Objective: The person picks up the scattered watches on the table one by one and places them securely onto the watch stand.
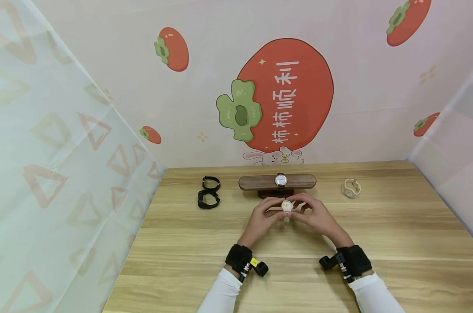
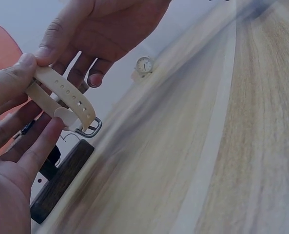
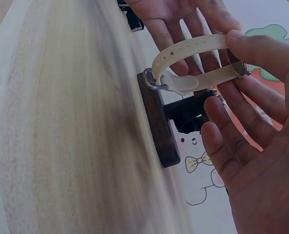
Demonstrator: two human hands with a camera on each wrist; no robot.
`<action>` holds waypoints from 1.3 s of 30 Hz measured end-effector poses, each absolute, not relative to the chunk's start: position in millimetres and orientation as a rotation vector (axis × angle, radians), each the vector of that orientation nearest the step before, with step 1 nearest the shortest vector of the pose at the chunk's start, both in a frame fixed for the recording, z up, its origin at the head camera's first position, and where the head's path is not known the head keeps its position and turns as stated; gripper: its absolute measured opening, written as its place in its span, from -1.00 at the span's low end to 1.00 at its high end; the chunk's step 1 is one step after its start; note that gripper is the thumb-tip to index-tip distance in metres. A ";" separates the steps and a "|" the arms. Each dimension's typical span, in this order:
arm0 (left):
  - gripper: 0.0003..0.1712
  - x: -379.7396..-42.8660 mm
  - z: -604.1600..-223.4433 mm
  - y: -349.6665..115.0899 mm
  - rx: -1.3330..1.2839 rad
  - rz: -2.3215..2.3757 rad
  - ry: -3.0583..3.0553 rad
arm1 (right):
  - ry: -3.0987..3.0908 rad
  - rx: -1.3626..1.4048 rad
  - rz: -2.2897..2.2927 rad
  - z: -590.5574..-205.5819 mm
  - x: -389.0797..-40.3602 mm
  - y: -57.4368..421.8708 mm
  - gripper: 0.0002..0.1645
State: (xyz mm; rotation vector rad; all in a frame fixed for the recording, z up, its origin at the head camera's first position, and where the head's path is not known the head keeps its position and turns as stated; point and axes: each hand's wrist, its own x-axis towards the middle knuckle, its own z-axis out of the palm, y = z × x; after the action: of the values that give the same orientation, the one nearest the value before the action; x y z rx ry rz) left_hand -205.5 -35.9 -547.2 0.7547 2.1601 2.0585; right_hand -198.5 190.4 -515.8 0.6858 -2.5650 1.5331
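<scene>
Between both hands is a cream-strapped wristwatch [image 1: 287,206], its round pale face turned up toward the head view. My left hand [image 1: 261,221] pinches one side of it by thumb and fingers, and my right hand [image 1: 315,218] pinches the other side. Both wrist views show the cream strap [image 2: 65,89] fastened into a loop, with a silver buckle [image 3: 155,80] at the bottom. Just behind the hands stands a dark wooden watch stand [image 1: 253,182]. It carries a watch with a silver case and dark strap [image 1: 281,180] around its bar.
Left of the stand, two black watches lie on the wooden table [image 1: 173,243], one upper watch [image 1: 211,183] and one lower watch [image 1: 209,199] close together. Another cream watch [image 1: 351,188] rests at the right. A printed wall [image 1: 361,130] rises behind the table's far edge.
</scene>
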 end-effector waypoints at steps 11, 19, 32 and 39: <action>-0.56 -206.5 -539.5 -42.3 0.740 1.995 2.300 | -2.565 0.648 1.540 -518.4 -199.0 191.5 -0.57; -0.66 -211.7 -527.5 -53.0 0.731 1.986 2.525 | -2.577 0.640 1.518 -518.9 -198.4 192.5 -0.58; -0.60 -225.7 -523.0 -80.8 0.576 2.037 2.857 | -2.565 0.630 1.493 -515.7 -197.0 195.6 -0.56; -0.45 -234.3 -521.9 -97.5 0.405 2.021 2.855 | -2.598 0.612 1.479 -516.9 -197.3 196.8 -0.55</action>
State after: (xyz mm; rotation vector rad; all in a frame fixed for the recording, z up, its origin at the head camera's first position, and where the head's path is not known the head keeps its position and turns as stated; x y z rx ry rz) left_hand -234.3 -97.5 -521.9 0.4049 2.8548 2.0212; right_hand -197.3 196.8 -516.9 0.6124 -2.5980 1.4790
